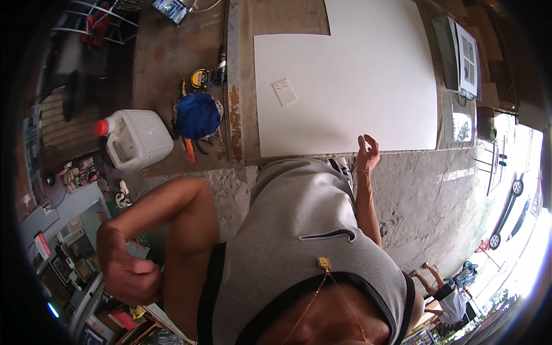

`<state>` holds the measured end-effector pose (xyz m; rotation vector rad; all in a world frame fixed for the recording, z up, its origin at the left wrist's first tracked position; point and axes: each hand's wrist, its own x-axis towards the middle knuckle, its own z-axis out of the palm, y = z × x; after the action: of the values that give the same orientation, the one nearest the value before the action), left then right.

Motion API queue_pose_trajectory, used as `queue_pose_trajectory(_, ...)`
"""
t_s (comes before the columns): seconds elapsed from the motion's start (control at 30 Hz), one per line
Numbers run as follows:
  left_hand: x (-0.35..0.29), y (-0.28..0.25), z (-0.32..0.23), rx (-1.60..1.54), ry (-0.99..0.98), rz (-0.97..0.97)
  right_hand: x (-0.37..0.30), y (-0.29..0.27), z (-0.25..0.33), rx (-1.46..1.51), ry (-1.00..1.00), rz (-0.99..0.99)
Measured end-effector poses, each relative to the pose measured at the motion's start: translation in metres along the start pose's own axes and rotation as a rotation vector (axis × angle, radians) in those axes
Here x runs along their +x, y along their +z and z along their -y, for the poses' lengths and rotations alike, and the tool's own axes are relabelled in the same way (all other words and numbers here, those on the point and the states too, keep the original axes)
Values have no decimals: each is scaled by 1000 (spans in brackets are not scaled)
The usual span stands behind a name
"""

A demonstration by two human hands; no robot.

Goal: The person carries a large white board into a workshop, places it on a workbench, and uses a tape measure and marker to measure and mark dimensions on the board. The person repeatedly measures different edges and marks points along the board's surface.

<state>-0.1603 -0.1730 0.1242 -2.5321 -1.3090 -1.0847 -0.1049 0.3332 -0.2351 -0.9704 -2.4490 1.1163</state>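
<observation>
A large white sheet (351,86) with a stepped far-left corner lies over the table in front of me. On its left part rests a small white card (284,92) with red handwriting. At the sheet's near edge, towards the right, is my right hand (368,155), its fingers loosely bent and apart, nothing held. My left arm is folded up at the elbow. Beside my upper arm my left hand (131,273) is raised, its fingers curled into a fist; whatever may be inside is hidden.
Left of the sheet sit a blue round cloth item (198,116), a yellow-black tape measure (200,79), an orange-handled tool (190,150) and a white jug (144,138) with a red cap. A printed panel (468,57) stands far right. Another person (451,305) is in the background, lower right.
</observation>
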Motion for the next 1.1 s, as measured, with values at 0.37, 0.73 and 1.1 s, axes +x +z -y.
queue_pose_trajectory(0.37,8,0,23,-157,-93,101,-2,-8,-2,25,-8,-47)
queue_pose_trajectory(0.73,8,9,20,-209,-37,38,-3,-3,10,24,-71,-5)
queue_pose_trajectory(1.1,13,29,-14,-180,-106,-40,-4,34,78,107,-340,146)
